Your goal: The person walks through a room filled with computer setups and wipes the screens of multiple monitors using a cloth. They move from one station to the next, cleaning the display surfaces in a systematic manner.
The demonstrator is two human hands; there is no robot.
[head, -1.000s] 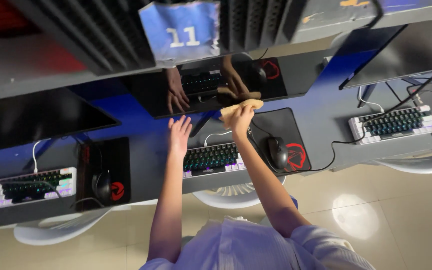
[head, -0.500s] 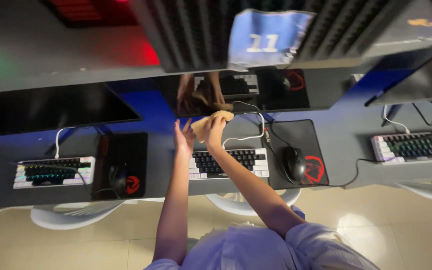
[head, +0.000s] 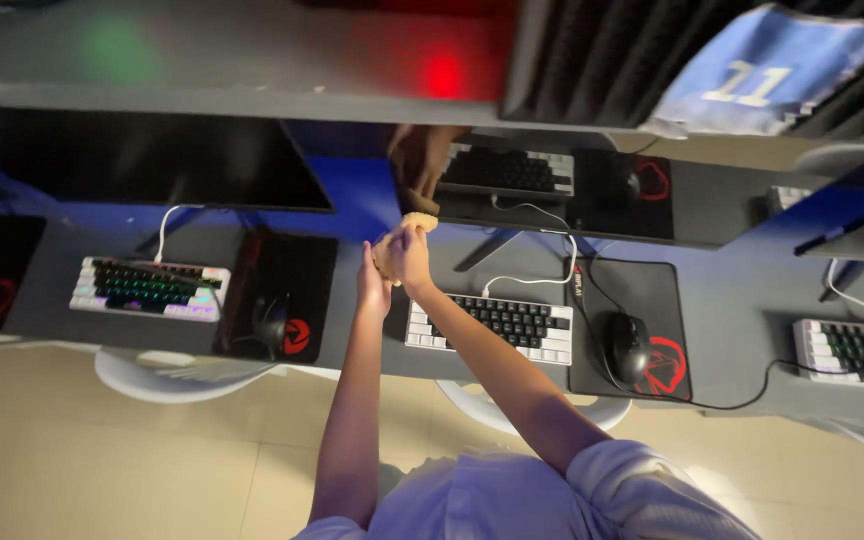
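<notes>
Right hand (head: pixel 410 255) clenches a tan cloth (head: pixel 404 232) against the monitor (head: pixel 552 185) for wiping; left hand (head: pixel 372 285) cups the cloth, steadying it.

Cloth (head: pixel 414 222): tan. Keyboard (head: pixel 489 327): white case, black keys. Mouse (head: pixel 627 346): black, on black mat (head: pixel 632 325) with red emblem. Left keyboard (head: pixel 149 289): rainbow backlight. Surface (head: pixel 742 300): grey. Floor (head: pixel 102 450): beige tile.

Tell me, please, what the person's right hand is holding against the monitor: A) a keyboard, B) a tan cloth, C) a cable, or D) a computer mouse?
B: the right hand grips a bunched tan cloth at the lower edge of the dark monitor, with the left hand beside it.
</notes>
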